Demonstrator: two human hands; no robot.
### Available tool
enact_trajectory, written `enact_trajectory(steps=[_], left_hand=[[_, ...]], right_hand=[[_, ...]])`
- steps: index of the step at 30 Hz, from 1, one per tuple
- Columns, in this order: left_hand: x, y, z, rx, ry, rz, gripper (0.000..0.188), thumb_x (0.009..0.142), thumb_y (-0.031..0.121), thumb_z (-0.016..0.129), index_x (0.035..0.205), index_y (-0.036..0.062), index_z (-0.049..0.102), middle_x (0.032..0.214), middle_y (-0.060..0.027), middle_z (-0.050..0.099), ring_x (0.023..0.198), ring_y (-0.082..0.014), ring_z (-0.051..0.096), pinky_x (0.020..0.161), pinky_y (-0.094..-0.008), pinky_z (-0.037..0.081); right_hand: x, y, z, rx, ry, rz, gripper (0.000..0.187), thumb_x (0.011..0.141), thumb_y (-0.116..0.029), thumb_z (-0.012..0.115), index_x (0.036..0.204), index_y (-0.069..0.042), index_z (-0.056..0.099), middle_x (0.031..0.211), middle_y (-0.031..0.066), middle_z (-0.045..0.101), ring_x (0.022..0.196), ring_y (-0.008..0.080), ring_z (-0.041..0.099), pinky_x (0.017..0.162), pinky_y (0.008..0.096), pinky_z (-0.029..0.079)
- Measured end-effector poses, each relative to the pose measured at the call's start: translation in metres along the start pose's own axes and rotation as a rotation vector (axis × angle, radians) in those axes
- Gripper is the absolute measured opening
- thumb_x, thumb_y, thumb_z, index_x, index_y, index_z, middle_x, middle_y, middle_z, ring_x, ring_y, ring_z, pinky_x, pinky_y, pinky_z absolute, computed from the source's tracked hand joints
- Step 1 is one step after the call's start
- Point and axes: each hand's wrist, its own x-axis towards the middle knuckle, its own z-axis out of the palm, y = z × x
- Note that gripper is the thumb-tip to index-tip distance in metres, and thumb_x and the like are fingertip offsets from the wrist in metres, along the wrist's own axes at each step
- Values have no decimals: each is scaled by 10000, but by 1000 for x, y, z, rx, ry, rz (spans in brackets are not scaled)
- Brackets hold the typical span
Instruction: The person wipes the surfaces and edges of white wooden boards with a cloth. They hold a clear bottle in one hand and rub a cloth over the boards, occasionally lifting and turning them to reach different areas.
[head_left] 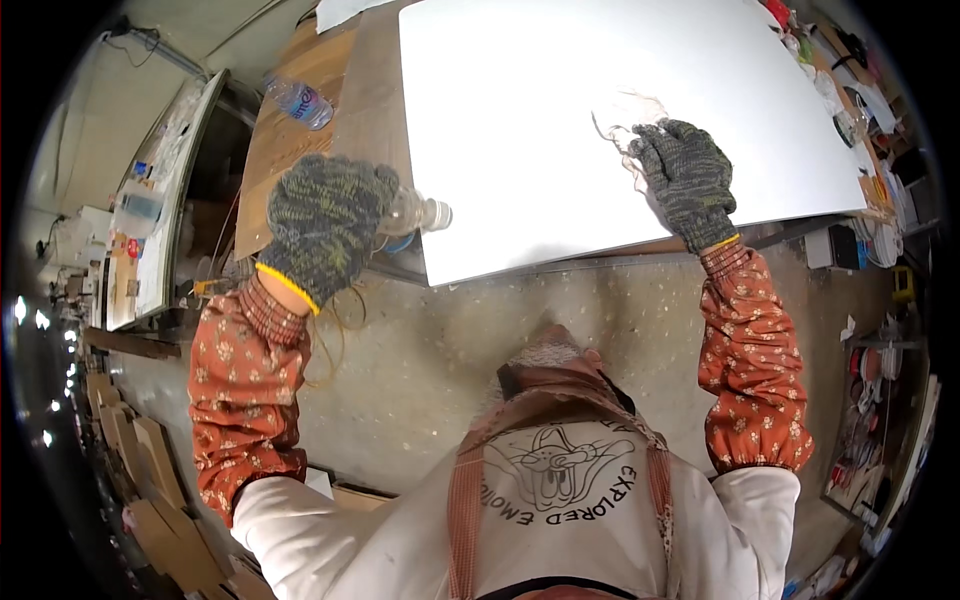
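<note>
My left hand (pixel 328 218), in a dark knitted glove with a yellow cuff edge, is closed around a clear plastic bottle (pixel 408 213). The bottle lies on its side in the air, its neck pointing right over the near left corner of a large white panel (pixel 520 130). On the panel's right half, my right hand (pixel 686 172), gloved the same way, presses its bent fingers on a crumpled pale rag (pixel 628 112). Part of the rag is hidden under the fingers. Orange flowered sleeves cover both forearms.
Another clear bottle (pixel 303 105) with a label lies on the brown board (pixel 372 80) left of the panel. Assorted clutter lines the panel's far right edge. A separate workbench (pixel 165 230) stands at the left, and flattened cardboard (pixel 160 460) leans at the lower left.
</note>
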Motion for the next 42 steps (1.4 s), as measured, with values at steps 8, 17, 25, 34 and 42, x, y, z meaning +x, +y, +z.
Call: enact_trajectory(steps=[8, 17, 25, 34, 42], left_hand=[[-15, 0, 9, -5, 63, -24, 414, 751, 185, 642, 1158, 128, 593, 977, -85, 621, 944, -284, 592, 883, -443, 441], [26, -59, 70, -260, 1, -278, 605, 735, 311, 728, 1274, 119, 531, 1213, -121, 594, 1105, -318, 560, 942, -439, 425], [-9, -84, 111, -708, 288, -442, 699, 701, 431, 764, 1255, 73, 533, 1145, -157, 618, 1048, -336, 584, 913, -419, 460], [-87, -66, 144, -1153, 375, -602, 684, 653, 199, 849, 1237, 34, 534, 1071, -111, 645, 982, -217, 614, 863, -352, 489], [-63, -77, 128, -1314, 382, -518, 604, 687, 117, 809, 1220, 24, 541, 1048, -67, 643, 954, -172, 604, 863, -327, 494]], right_hand=[[-1, -4, -4, 72, 96, -116, 345, 885, -335, 538, 1169, -144, 586, 1112, 120, 567, 1004, 289, 552, 845, 468, 445], [-5, -114, -50, 123, -219, -631, 216, 940, -277, 512, 1099, -177, 617, 1053, 36, 628, 872, 224, 629, 725, 352, 553], [97, -178, 13, 207, -93, -742, 234, 881, -220, 510, 1058, -220, 663, 993, 75, 634, 840, 250, 619, 642, 400, 516], [218, -167, 77, 190, 138, -607, 285, 913, -283, 467, 1045, -132, 669, 1021, 100, 667, 911, 226, 654, 732, 416, 530], [64, -189, -33, 205, -473, -688, 231, 865, -274, 584, 1063, -188, 665, 979, 82, 633, 899, 261, 637, 718, 385, 550]])
